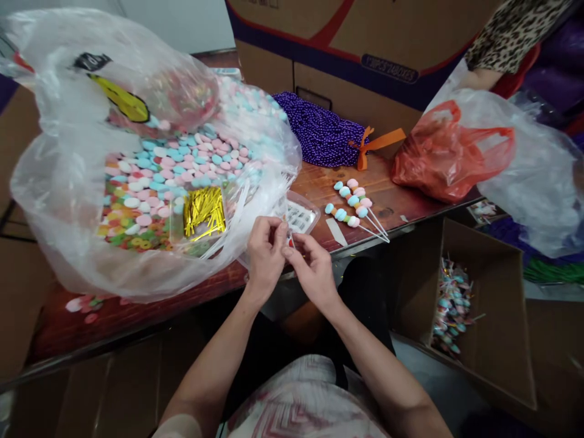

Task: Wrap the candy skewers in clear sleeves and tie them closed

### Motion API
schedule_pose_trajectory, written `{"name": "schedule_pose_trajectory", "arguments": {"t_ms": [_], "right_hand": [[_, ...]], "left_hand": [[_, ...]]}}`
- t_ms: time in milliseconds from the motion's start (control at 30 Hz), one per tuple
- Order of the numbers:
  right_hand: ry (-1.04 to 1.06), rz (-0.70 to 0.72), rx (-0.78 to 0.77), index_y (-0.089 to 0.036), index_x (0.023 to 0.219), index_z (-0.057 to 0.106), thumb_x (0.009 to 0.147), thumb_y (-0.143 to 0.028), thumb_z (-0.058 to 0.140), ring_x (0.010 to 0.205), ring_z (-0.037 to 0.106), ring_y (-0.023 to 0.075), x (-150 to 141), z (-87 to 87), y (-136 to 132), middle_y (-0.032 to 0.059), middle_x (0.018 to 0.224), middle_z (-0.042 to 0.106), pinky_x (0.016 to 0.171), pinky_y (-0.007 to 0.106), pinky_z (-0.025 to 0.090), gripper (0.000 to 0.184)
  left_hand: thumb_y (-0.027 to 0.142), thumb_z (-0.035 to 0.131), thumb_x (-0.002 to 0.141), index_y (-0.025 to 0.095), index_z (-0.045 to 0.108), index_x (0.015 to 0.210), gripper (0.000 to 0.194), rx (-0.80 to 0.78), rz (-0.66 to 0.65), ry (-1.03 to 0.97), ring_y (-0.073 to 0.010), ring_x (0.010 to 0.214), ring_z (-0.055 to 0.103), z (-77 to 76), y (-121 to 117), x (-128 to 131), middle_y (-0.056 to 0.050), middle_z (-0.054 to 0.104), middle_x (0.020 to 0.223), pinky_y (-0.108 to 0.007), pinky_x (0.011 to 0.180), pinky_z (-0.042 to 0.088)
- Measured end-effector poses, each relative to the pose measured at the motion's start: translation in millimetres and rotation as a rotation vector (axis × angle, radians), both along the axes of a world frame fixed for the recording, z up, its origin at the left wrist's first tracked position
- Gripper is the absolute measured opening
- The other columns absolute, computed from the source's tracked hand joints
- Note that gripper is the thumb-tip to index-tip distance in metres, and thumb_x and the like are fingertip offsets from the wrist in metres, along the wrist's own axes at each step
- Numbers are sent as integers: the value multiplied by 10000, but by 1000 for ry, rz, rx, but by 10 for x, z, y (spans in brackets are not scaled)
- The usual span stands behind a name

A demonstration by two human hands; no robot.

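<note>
My left hand and my right hand meet over the table's front edge, fingertips pinched together. Between them shows a thin whitish piece with a small red spot, too small to name. Just behind the fingers lies a shallow clear plastic tray with small dark-marked pieces. To the left, a large open plastic bag holds pink, blue and white candies, ring-shaped gummies and a clear box of gold twist ties. On the right, three candy skewers on white sticks rest on the table.
Purple bead strands tied with orange ribbon lie behind, against a large carton. A red plastic bag sits at the right, near another person's leopard-print sleeve. Below right, an open cardboard box holds wrapped skewers. Loose candies lie front left.
</note>
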State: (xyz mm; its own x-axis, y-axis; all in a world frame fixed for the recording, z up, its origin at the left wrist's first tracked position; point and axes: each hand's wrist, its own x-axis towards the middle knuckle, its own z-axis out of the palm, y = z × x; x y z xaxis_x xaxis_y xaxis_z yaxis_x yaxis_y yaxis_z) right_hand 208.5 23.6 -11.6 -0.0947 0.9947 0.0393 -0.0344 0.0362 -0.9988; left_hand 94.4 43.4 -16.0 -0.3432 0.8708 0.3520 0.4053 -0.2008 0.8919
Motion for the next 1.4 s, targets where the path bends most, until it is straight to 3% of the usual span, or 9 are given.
{"name": "schedule_pose_trajectory", "arguments": {"t_ms": [367,533,667,767,933,1000,1167,1267,1400], "right_hand": [[26,2,59,-185,777,693,829,-326,621,687,600,141,-142,119,339,3,747,696,675,259,504,166],[66,121,86,-197,818,698,852,-317,624,640,589,132,-147,266,406,-9,742,674,630,259,492,145],[29,185,126,-190,807,667,882,-305,606,671,567,123,-104,260,393,-13,737,638,653,250,470,149],[-49,216,129,-189,738,584,896,-321,608,639,483,103,-14,177,391,-39,667,531,632,237,410,208],[-270,293,146,-198,701,535,967,-370,544,615,466,108,270,122,406,-39,648,518,624,250,379,317],[-485,209,223,-201,777,610,992,-364,511,672,536,136,469,127,426,-8,714,606,681,271,410,288],[-1217,-308,387,-178,955,710,966,-311,541,850,580,248,1092,-15,538,121,944,702,799,377,420,215],[-1467,-342,394,-177,967,725,938,-270,566,863,571,265,1323,-173,604,133,982,701,755,375,392,186],[-1422,-307,441,-196,866,724,947,-256,544,829,592,242,1384,-254,640,102,924,711,750,363,400,206]], "left_hand": [[502,696,872,190,615,970,337,-66,124,-389,-96,710,551,-7,-85,-125,11,598,860,-210,665,466],[673,703,783,149,663,872,533,-424,-207,-1048,-107,575,564,103,-107,-229,-9,629,723,-211,485,453],[488,865,703,162,723,907,410,-369,-243,-1319,-140,794,695,154,-61,-247,-35,741,896,-229,695,577],[342,951,599,168,752,902,402,-331,-226,-1335,-146,861,710,141,-25,-231,-31,768,940,-237,773,588],[275,981,516,147,742,731,345,-343,-210,-1212,-105,642,653,147,-21,-142,-10,729,709,-200,615,537],[326,988,484,148,709,661,374,-285,-126,-1162,-118,618,648,161,-31,-121,-8,715,671,-225,601,540],[433,982,450,150,628,563,467,-188,67,-1046,-74,498,548,176,-48,-181,28,621,545,-186,488,455],[486,969,454,144,600,538,510,-142,103,-1010,-69,505,535,174,-53,-221,31,574,512,-182,509,450],[510,945,511,147,611,553,495,-100,125,-986,-74,524,542,171,-84,-237,22,600,540,-184,516,449]]}}
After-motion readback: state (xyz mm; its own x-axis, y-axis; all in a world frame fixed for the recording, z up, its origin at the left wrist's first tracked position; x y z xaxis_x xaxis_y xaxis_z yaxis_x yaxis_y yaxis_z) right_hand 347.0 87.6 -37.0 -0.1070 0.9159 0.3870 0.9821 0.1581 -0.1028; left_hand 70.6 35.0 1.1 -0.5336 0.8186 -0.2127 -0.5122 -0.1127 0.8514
